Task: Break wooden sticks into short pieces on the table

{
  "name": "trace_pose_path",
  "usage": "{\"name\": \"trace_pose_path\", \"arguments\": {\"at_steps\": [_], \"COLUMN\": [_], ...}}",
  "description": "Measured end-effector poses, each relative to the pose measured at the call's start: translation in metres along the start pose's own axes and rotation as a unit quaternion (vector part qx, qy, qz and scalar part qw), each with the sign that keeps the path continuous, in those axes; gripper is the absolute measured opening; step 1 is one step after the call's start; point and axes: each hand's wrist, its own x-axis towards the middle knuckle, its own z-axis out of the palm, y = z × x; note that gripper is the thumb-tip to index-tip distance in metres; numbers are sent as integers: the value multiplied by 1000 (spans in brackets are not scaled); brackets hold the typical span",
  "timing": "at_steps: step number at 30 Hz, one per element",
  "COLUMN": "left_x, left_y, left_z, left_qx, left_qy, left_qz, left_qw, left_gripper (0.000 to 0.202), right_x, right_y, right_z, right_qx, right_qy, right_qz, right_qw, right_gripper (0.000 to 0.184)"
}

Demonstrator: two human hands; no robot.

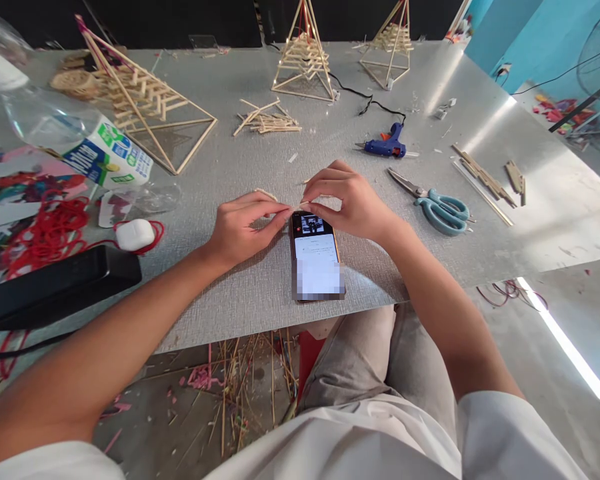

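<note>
My left hand (250, 223) and my right hand (343, 197) meet just above the top end of a phone (316, 253) lying on the table. Thumb and forefinger of each hand are pinched together on a thin pale cord (266, 194), which shows curving behind my left fingers. Most of the cord is hidden by the fingers, and whether it is one piece I cannot tell. The phone's screen is lit, with a picture at its top and a blurred lower part.
Beyond my hands lies a pile of short sticks (270, 123). Stick pyramids (305, 60) stand at the back. A blue glue gun (387, 141) and scissors (437, 205) lie to the right. At left are a plastic bottle (60, 127), red cord (60, 230) and a black case (55, 287).
</note>
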Motion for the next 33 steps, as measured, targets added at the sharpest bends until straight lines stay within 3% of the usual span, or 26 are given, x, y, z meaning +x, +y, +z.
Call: {"name": "trace_pose_path", "arguments": {"at_steps": [13,23,33], "left_x": [3,4,5], "left_y": [13,13,18], "left_z": [-6,-5,-8], "left_qx": [-106,-123,-117], "left_qy": [-31,-5,-29], "left_qz": [-146,-108,-137], "left_qw": [983,986,983], "left_gripper": [26,20,23], "right_x": [0,0,1], "right_y": [4,5,4], "right_z": [-2,-3,-4], "right_qx": [-8,-9,-3], "right_qy": [15,27,17], "right_qz": [-10,-2,-7], "right_qw": [1000,1000,1000], "right_gripper": [18,18,18]}}
